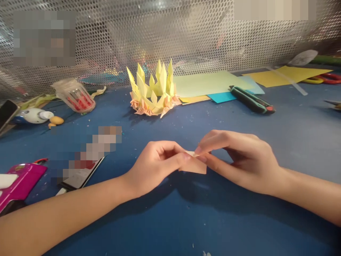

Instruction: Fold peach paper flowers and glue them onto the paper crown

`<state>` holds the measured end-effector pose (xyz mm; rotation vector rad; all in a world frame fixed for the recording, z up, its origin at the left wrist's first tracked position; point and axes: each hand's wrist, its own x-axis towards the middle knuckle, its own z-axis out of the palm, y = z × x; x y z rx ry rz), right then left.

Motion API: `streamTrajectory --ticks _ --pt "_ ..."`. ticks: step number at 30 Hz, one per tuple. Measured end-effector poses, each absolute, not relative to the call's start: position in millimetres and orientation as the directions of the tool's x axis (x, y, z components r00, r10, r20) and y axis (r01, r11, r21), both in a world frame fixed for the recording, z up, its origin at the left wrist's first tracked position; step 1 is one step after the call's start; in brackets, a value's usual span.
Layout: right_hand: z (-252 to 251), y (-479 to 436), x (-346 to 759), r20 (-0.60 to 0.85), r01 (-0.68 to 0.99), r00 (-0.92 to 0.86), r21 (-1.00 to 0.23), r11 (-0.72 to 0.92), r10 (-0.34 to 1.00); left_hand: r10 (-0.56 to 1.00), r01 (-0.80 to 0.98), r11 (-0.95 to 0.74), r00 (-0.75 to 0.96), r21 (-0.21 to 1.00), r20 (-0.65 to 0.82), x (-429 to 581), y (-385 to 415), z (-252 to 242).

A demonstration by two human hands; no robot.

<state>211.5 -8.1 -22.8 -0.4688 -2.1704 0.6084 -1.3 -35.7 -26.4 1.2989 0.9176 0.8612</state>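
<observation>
A small folded piece of peach-coloured paper (195,165) is held above the blue table, between my two hands. My left hand (157,165) pinches its left side between thumb and fingers. With thumb and forefinger, my right hand (239,160) grips a raised flap at the paper's upper right edge. Beyond them stands a folded-paper crown (153,94) with tall yellow points and a ring of peach folds round its base.
Coloured paper sheets (207,82), a green-black cutter (252,99) and scissors (323,78) lie at the back right. On the left are a plastic cup (76,97), a white bottle (33,115), a phone (82,174) and a magenta glue gun (25,181). A perforated metal screen (160,39) stands behind.
</observation>
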Motion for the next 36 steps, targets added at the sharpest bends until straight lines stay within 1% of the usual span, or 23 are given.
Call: streamTrajectory --ticks 3,5,8,10,18,22,24,28,30,34,36 --pt "-21 -4 212 0.602 0.094 -0.623 -0.575 0.812 0.499 0.91 -0.014 0.057 0.413 0.998 -0.046 -4 -33 -28" --pt "-20 -3 211 0.593 0.08 -0.637 -0.585 0.807 0.493 0.903 -0.058 0.053 0.429 0.997 -0.023 -5 -32 -30" --pt "-19 -1 212 0.584 0.08 -0.633 -0.603 0.793 0.508 0.893 -0.121 0.047 0.45 0.992 0.013 -4 -31 -31" --pt "-19 -1 213 0.578 0.089 -0.623 -0.617 0.782 0.527 0.887 -0.128 0.043 0.462 0.991 0.021 -4 -30 -30" --pt "-17 1 211 0.534 0.096 -0.581 -0.705 0.703 0.615 0.884 -0.073 0.018 0.468 0.997 0.019 -6 -31 -30" --pt "-19 2 211 0.543 0.114 -0.613 -0.659 0.744 0.574 0.902 -0.035 0.014 0.433 0.999 0.003 -4 -30 -28" --pt "-20 1 211 0.535 0.109 -0.631 -0.656 0.747 0.562 0.907 -0.013 -0.007 0.42 1.0 0.012 -3 -30 -26" --pt "-19 0 211 0.456 0.059 -0.648 -0.769 0.637 0.61 0.923 0.098 -0.087 0.383 0.991 0.043 -2 -35 -24" --pt "-19 -1 211 0.402 0.063 -0.651 -0.817 0.573 0.644 0.923 0.149 -0.115 0.381 0.982 0.05 -2 -38 -25" --pt "-18 -3 211 0.303 0.064 -0.659 -0.889 0.453 0.688 0.913 0.203 -0.154 0.402 0.967 0.061 -2 -43 -26" --pt "-18 -3 210 0.235 0.055 -0.663 -0.931 0.36 0.711 0.917 0.219 -0.162 0.394 0.962 0.065 -3 -44 -26"
